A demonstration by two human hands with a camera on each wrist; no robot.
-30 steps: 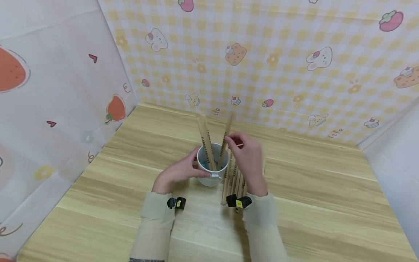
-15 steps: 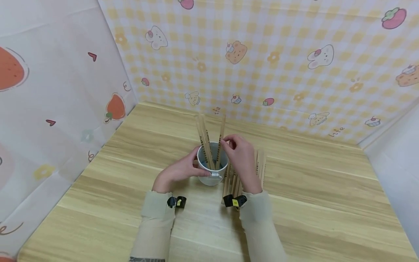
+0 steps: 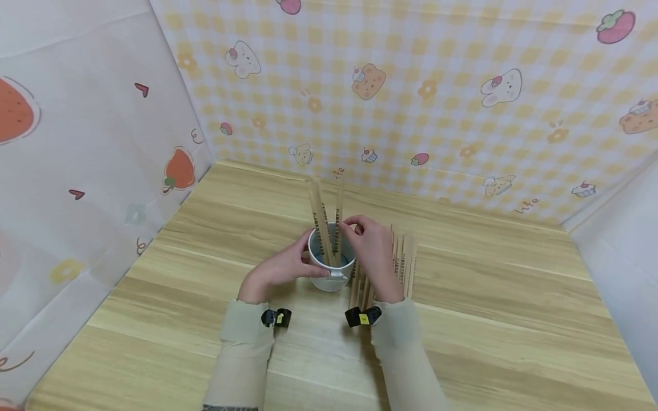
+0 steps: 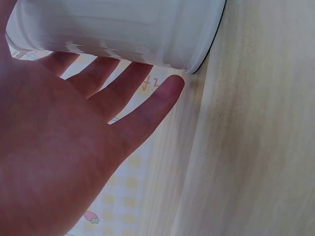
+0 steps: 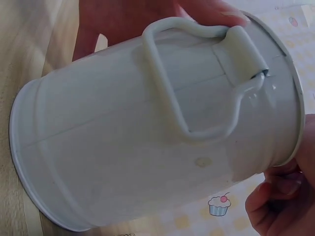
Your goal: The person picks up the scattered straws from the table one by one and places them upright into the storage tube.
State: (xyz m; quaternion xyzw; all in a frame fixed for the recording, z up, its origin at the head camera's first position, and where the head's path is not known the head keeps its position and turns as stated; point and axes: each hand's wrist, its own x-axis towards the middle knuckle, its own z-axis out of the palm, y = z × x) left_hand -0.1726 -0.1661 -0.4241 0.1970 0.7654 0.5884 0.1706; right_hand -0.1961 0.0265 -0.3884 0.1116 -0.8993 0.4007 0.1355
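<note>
Left hand (image 3: 285, 266) grips a white bucket (image 3: 323, 283), right hand (image 3: 374, 246) pinches a stick (image 3: 339, 200); wood-grain table (image 3: 514, 319) spreads beneath them, yellow-checked cloth (image 3: 437, 120) beyond.

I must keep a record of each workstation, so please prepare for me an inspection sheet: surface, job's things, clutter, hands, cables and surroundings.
Surface: light wood-grain tabletop.
Job's things: white metal cup with wire handle, upright; printed wooden sticks leaning inside; more sticks lying to its right, partly hidden.
Clutter: nothing seen.
Left hand: holds the cup, thumb on the near side.
Right hand: pinches one stick standing in the cup.
Cables: nothing seen.
Surroundings: yellow-checked cartoon cloth behind; white printed cloth on the left; plain white panel on the right.
</note>
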